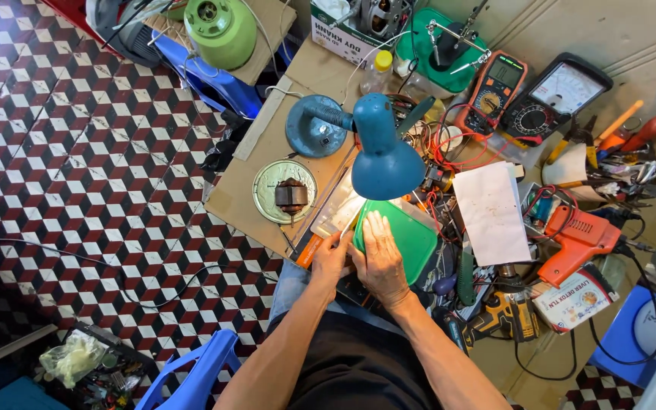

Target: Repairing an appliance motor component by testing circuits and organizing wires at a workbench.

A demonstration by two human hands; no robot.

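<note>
A green plastic cover (408, 235) lies on the cluttered workbench under a blue desk lamp (383, 152). My right hand (380, 258) rests flat on the cover's near left part, fingers spread. Just left of it, my left hand (332, 257) touches the cover's left edge beside a clear flat piece with an orange end (322, 232). Whether the left fingers grip anything is hidden by the right hand.
A round metal plate with a motor core (285, 191) sits at left on cardboard. Two multimeters (529, 95), an orange heat gun (578, 239), white paper (490, 212), a yellow drill (504, 313), tangled wires and tools crowd the right. A blue stool (199, 372) stands below.
</note>
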